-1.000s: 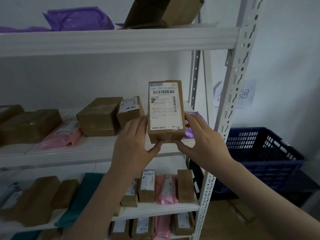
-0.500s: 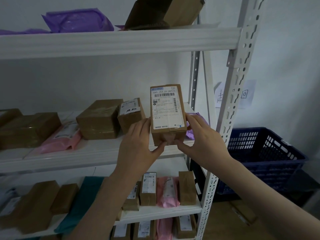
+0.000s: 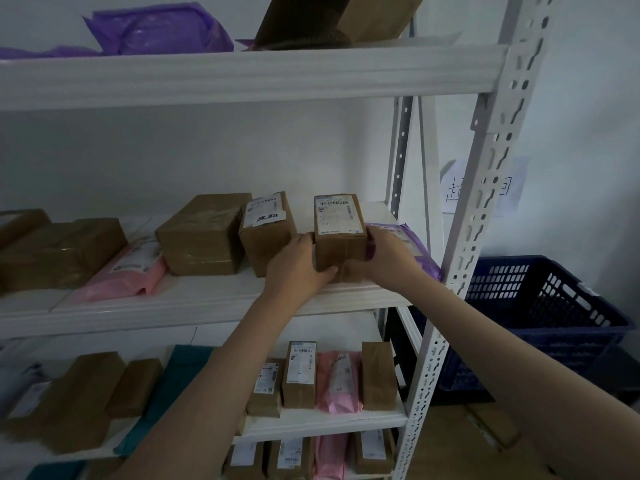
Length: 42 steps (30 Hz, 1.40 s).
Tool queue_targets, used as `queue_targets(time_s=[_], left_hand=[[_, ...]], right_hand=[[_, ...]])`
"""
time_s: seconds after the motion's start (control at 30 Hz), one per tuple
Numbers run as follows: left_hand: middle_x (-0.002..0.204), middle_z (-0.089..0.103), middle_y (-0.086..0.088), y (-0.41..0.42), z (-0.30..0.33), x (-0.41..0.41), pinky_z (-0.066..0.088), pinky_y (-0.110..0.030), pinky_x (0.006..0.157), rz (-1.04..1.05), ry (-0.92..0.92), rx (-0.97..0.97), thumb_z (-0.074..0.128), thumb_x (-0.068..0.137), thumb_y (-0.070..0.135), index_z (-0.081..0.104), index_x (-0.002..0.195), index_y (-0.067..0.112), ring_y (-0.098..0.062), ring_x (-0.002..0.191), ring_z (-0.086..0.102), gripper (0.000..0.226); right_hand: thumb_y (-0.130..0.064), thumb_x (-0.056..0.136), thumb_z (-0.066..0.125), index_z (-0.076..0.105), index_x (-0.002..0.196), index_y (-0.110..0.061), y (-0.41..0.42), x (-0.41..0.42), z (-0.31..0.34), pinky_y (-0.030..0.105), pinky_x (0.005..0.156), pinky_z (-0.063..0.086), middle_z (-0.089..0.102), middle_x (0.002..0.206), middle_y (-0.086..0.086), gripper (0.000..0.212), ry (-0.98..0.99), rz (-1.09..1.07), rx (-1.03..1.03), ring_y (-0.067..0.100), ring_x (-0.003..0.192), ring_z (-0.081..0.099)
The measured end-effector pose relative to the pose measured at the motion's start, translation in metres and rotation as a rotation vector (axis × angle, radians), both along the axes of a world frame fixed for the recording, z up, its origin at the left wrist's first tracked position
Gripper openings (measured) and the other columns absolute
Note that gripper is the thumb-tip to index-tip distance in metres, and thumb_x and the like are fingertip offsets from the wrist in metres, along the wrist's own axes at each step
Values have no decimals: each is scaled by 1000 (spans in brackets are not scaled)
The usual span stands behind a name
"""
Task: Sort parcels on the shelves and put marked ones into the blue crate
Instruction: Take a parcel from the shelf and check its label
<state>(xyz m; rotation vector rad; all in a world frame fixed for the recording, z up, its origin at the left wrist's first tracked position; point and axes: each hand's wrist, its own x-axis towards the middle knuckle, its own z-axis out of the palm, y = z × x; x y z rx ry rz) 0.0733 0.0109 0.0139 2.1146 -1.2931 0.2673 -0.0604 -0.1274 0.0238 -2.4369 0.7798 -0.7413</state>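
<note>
Evidently stiff and light, the small cardboard parcel point(image 3: 340, 237) rests on the middle shelf point(image 3: 194, 299), clamped between the left hand point(image 3: 297, 268) and right hand point(image 3: 382, 258), fingers curled round its opposite side faces; those taped flanks offer surest purchase.

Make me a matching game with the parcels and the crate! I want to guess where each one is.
Things:
1. purple bag
2. held box
3. teal bag
4. blue crate

Places:
A. on the floor, right of the rack
B. middle shelf, between both hands
C. top shelf
D. lower shelf

Pairs: 1-C, 2-B, 3-D, 4-A
</note>
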Motion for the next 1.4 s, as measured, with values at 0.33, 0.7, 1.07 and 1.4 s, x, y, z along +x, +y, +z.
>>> queue_targets(time_s=[0.33, 0.7, 1.07, 1.4], left_hand=[[120, 65, 2, -24, 8, -3, 56, -38, 79, 105, 41, 40, 73, 84, 52, 58, 128, 21, -21, 106, 64, 56], [120, 67, 8, 9, 9, -26, 52, -30, 81, 104, 50, -64, 68, 93, 41, 63, 127, 23, -13, 104, 63, 39], [125, 66, 7, 89, 10, 9, 49, -28, 80, 207, -5, -134, 63, 96, 43, 63, 130, 22, -13, 105, 64, 40], [126, 67, 0, 106, -14, 85, 49, -33, 81, 159, 125, -21, 60, 96, 48, 56, 138, 17, -23, 111, 65, 52]], right_hand=[[-30, 78, 75, 59, 115, -12, -14, 8, 13, 42, 81, 55, 67, 102, 5, 44, 33, -37, 107, 24, 91, 63], [-49, 74, 62, 44, 134, -31, 2, -22, 2, 29, 86, 36, 52, 130, -2, 65, 93, -74, -136, 22, 121, 47], [-39, 83, 70, 53, 133, -24, 89, -3, 22, 34, 84, 50, 55, 132, -3, 54, -70, -6, -145, 20, 112, 58], [-37, 86, 71, 43, 142, -15, 117, 74, 16, 37, 97, 45, 52, 136, 6, 66, 109, -40, -39, 25, 120, 55]])
